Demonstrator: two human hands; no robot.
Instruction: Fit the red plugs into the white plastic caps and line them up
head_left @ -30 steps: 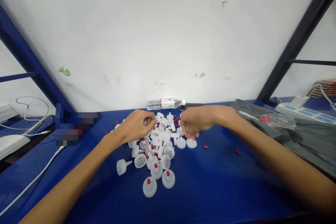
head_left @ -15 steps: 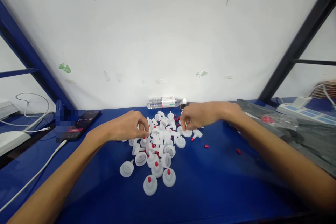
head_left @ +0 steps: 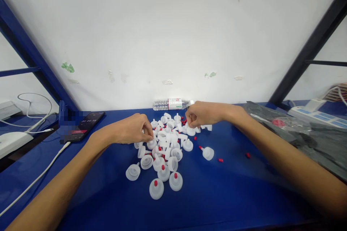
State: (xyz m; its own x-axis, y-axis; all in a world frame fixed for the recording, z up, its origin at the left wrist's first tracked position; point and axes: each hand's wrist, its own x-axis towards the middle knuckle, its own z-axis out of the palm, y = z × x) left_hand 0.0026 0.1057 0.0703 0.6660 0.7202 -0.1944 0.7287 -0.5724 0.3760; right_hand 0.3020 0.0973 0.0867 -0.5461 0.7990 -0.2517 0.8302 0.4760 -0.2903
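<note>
A heap of white, funnel-shaped nozzle caps point(head_left: 172, 165) lies on the blue table, some with small red tips. At the heap's left side, my left hand point(head_left: 135, 129) is closed, thumb and finger pinched at the top of a white nozzle cap point(head_left: 151, 144); its tip is hidden by the fingers. My right hand point(head_left: 203, 113) is closed too, fingertips down on the stem of another white nozzle cap point(head_left: 191, 132) at the back right. Nearby, a nozzle cap with a red tip point(head_left: 208, 153) lies on its side. Loose red tips point(head_left: 220, 160) are scattered to the right.
A clear plastic bottle point(head_left: 173, 104) lies by the wall behind the heap. On the left are a phone point(head_left: 88, 124) with a white cable and a white power strip point(head_left: 13, 140). Dark plastic bags point(head_left: 311, 140) and another power strip point(head_left: 320, 113) lie at right.
A red-tipped nozzle cap near my right hand has slid toward me and turned. One loose red tip has shifted nearer. My left fingers now cover the tip of the cap beneath them.
</note>
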